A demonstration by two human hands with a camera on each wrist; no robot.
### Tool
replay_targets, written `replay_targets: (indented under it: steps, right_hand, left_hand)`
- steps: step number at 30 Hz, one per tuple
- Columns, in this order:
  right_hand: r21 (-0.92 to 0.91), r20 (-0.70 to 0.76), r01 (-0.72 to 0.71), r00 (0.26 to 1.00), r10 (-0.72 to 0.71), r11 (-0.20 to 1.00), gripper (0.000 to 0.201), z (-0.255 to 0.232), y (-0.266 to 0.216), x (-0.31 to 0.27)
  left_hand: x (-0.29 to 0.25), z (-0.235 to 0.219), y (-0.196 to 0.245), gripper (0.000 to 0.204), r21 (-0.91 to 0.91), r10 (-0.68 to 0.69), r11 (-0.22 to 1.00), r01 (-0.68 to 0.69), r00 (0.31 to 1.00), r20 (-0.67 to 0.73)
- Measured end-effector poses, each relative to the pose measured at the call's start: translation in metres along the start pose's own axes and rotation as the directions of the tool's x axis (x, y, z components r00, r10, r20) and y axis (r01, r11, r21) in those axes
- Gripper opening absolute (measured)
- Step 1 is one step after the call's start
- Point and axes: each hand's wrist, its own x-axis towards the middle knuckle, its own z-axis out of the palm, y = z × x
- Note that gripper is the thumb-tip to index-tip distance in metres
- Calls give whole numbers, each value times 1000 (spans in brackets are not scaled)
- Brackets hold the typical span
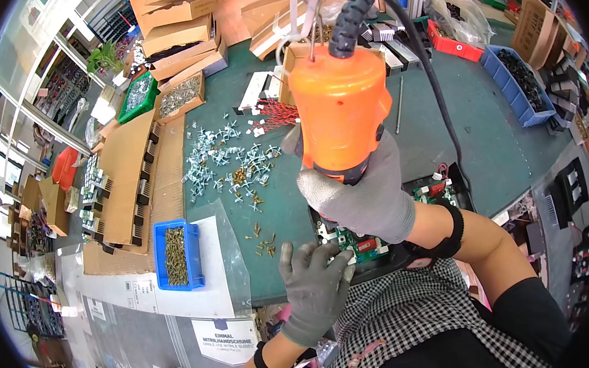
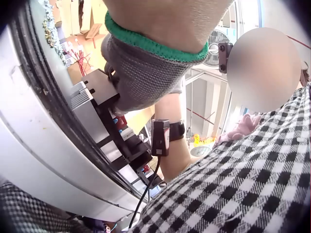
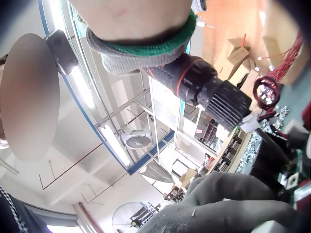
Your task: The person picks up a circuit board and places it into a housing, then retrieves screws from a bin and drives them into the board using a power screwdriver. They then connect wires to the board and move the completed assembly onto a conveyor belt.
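Observation:
An orange power screwdriver (image 1: 340, 104) hangs from a hook in the head view, and my gloved right hand (image 1: 371, 195) grips it below the orange body. The right wrist view has its black chuck (image 3: 226, 104) with the bit pointing down at the parts. Under it lies a black housing (image 1: 377, 269) holding green circuit boards with a red component (image 1: 367, 245). My gloved left hand (image 1: 314, 286) touches the near left edge of the boards, fingers slightly bent; whether it pinches a small part is hidden. In the left wrist view the left hand (image 2: 146, 73) is beside the dark housing.
Loose silvery pieces (image 1: 220, 162) and brass screws (image 1: 266, 245) lie left of the housing. A blue bin (image 1: 197, 254) of screws stands farther left. Red wires (image 1: 278, 114) lie behind; a black cable (image 1: 431, 69) arches over the right side. A blue crate (image 1: 519, 90) stands far right.

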Motion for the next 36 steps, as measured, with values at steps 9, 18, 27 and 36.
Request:
replay_targets:
  steps: [9, 18, 27, 36]
  right_hand:
    - [53, 75, -47, 996, 43, 997, 48, 7, 1, 0]
    - [8, 40, 127, 991, -128, 992, 46, 5, 11, -1]
    - [65, 12, 48, 999, -49, 997, 45, 10, 9, -7]
    - [124, 120, -33, 993, 18, 992, 45, 5, 0, -7]
  left_hand:
    - [0, 1, -1, 25, -38, 3, 999, -4, 999, -34]
    - [0, 4, 6, 20, -20, -32, 999, 30, 996, -86]
    - [-1, 5, 5, 23, -23, -36, 999, 35, 998, -47]
    - [5, -8, -6, 22, -167, 11, 986, -13, 1000, -8]
